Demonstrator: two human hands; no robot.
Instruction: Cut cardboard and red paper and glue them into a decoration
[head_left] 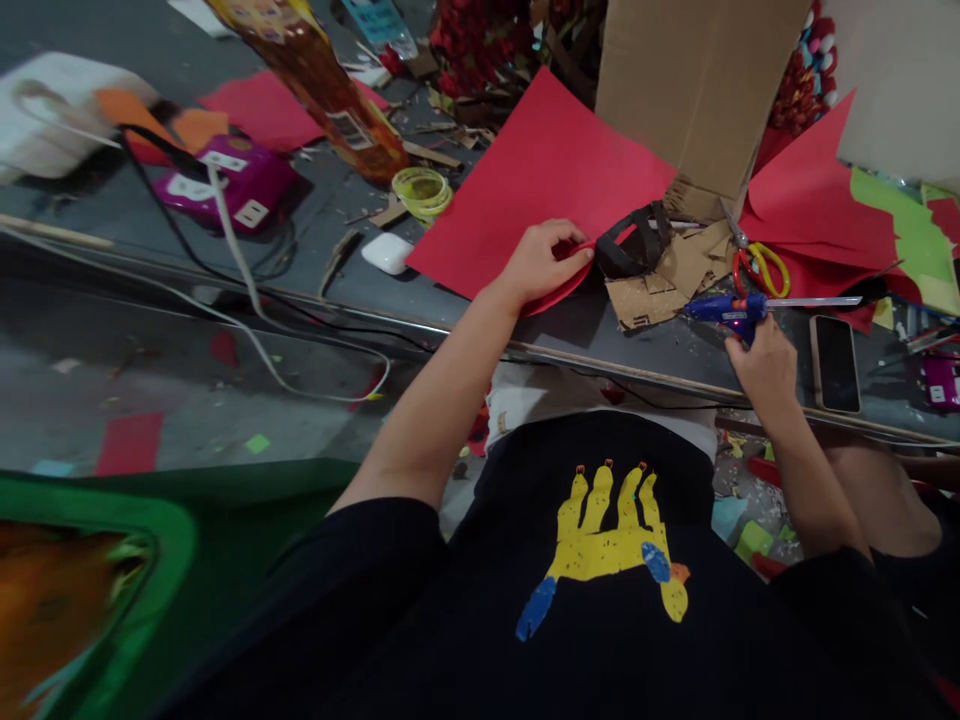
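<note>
My right hand (765, 370) is closed around the handle of a blue glue gun (724, 308), whose clear glue stick (814, 302) juts out to the right. The gun's nozzle points left, over scraps of brown cardboard (656, 298). My left hand (546, 262) pinches a curved red paper piece (559, 298) near the table's front edge. Under that hand and beyond it lies a large red paper sheet (544, 170). Just right of my left fingertips sits a black band-like object (636, 240) with openings in it; its exact kind is unclear.
Scissors (761, 268) with red and yellow handles lie behind the glue gun. A phone (835, 363) rests at the right. Leftward are a tape roll (422, 192), a white case (387, 253), a tilted bottle (330, 90) and a purple power strip (229, 180) with trailing cords.
</note>
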